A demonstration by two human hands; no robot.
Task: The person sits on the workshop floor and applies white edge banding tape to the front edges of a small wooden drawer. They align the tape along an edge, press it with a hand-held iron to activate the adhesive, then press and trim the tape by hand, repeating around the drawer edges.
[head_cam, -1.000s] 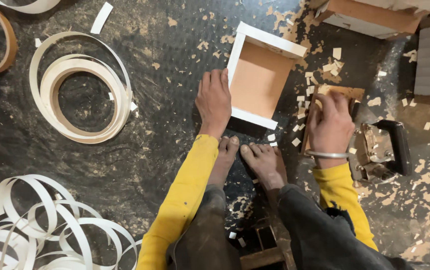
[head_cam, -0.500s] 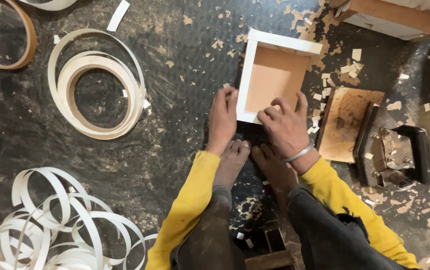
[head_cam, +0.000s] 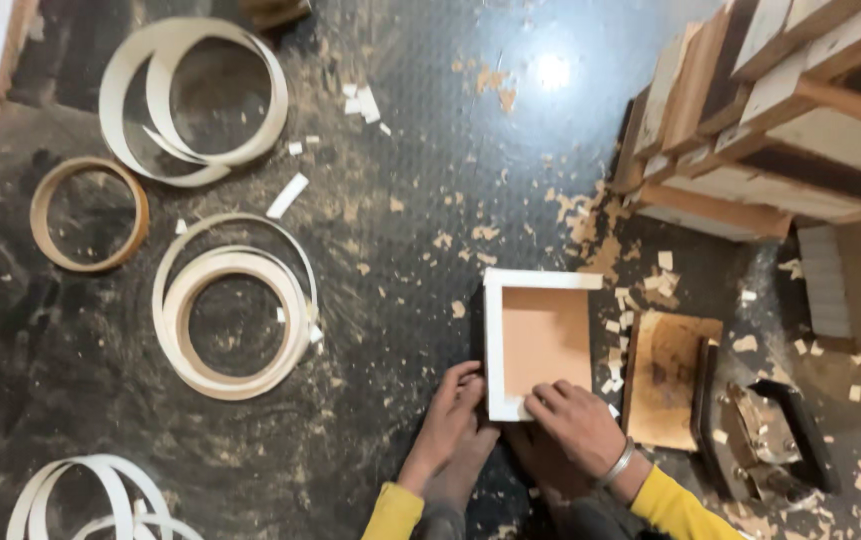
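A shallow square wooden box [head_cam: 540,340] with white edge banding and a tan bottom lies open side up on the dark floor. My left hand [head_cam: 450,415] grips its near left corner, fingers curled against the white rim. Resting on the near edge of the box, my right hand [head_cam: 575,420] has its fingers bent over the rim; a metal bangle sits on that wrist. Both sleeves are yellow. My bare feet are partly hidden under my hands.
Coils of white edge banding [head_cam: 235,320] and a tan hoop [head_cam: 90,213] lie at the left. A brown board [head_cam: 668,375] and a dark metal tool [head_cam: 770,440] sit right of the box. Stacked wooden boxes [head_cam: 800,110] fill the upper right. Wood chips litter the floor.
My right hand left the brown board and came onto the box's near edge beside my left hand. The view has tilted up, bringing the stacked boxes into sight.
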